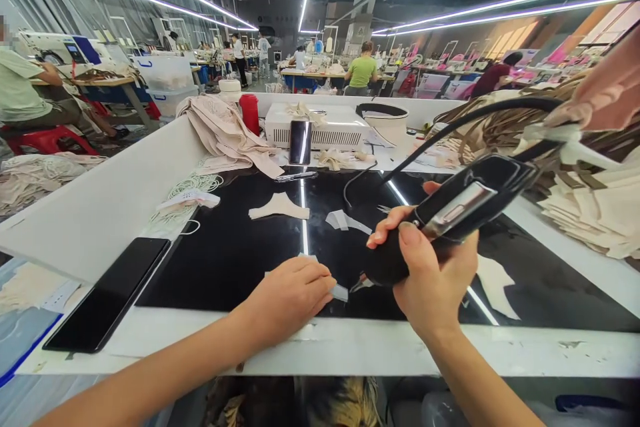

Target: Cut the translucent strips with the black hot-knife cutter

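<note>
My right hand is wrapped round a black handheld electric tool with a cable at its back end. The tool's pointed metal tip is just above the black board, to the right of my left hand. My left hand lies on a small pale piece, fingers together and bent over it; most of the piece is hidden underneath. Beyond it, a cream fabric piece and a whitish piece lie on the board. Another cream piece is to the right of my right hand.
A large phone lies at the left, beside white cords. Farther back are draped fabric, a red cup, a white box and an upright phone. Fabric stacks line the right; the cable arches there.
</note>
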A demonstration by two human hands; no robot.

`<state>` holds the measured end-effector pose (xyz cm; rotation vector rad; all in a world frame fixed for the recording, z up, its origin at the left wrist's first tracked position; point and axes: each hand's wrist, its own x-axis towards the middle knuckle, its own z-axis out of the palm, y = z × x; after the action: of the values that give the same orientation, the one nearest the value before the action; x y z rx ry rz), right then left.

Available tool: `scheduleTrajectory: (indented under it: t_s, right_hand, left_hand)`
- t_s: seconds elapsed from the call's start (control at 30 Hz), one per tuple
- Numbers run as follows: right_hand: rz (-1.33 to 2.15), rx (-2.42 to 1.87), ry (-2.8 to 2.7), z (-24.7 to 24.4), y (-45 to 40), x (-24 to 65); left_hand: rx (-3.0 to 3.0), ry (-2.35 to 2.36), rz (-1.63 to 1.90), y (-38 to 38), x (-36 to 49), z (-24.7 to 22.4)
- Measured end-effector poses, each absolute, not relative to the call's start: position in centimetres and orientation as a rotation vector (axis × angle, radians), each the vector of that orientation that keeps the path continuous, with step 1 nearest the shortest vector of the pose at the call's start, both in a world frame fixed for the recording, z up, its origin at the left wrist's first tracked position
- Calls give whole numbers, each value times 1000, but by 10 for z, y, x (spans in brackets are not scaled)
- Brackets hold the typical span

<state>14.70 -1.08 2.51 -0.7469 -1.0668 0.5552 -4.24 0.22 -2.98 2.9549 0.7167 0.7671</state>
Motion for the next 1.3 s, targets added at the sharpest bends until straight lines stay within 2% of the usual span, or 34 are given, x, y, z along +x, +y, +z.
scheduleTrajectory:
  t_s: [0.27, 1.3]
  right_hand:
    - [564, -735, -1073, 25, -10, 145]
    - [583, -782, -1093, 21, -13, 142]
  left_hand:
    - [2715, 824, 603, 10, -28, -33]
    - [2701, 742, 672, 6, -31, -36]
